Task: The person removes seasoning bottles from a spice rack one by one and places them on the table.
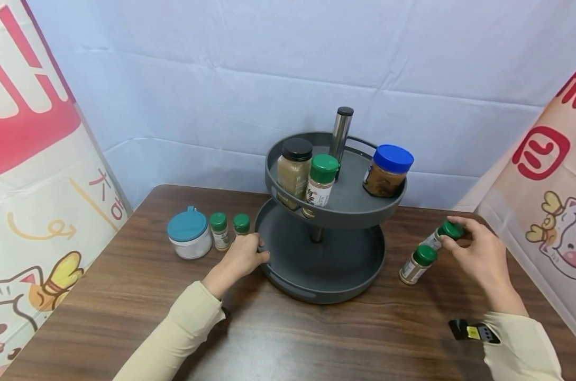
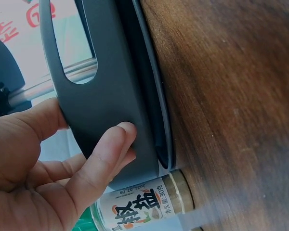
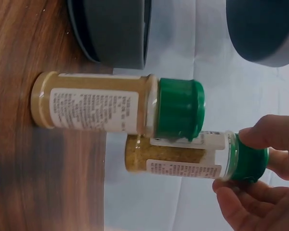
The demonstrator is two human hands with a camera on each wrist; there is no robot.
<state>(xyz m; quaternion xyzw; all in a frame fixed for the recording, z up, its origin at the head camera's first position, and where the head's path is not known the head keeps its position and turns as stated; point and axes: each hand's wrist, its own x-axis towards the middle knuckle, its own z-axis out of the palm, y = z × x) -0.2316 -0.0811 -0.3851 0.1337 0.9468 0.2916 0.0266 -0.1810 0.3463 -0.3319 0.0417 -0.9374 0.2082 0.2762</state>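
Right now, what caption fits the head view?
Left hand grips the turntable rack; right hand pinches a spice jar.

We've got long cream sleeves on both arms, soft knit-looking fabric, cuffs ending at the wrists. Left hand (image 1: 240,259) and right hand (image 1: 478,254) bare, no gloves or rings visible. Small black device with a yellow marking sits at our right cuff, a dark strap edge shows under the left

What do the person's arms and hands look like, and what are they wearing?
Both arms are in long cream sleeves, the left sleeve and the right sleeve. The left hand and right hand are bare, without gloves. A small black device with a yellow mark sits at the right wrist.
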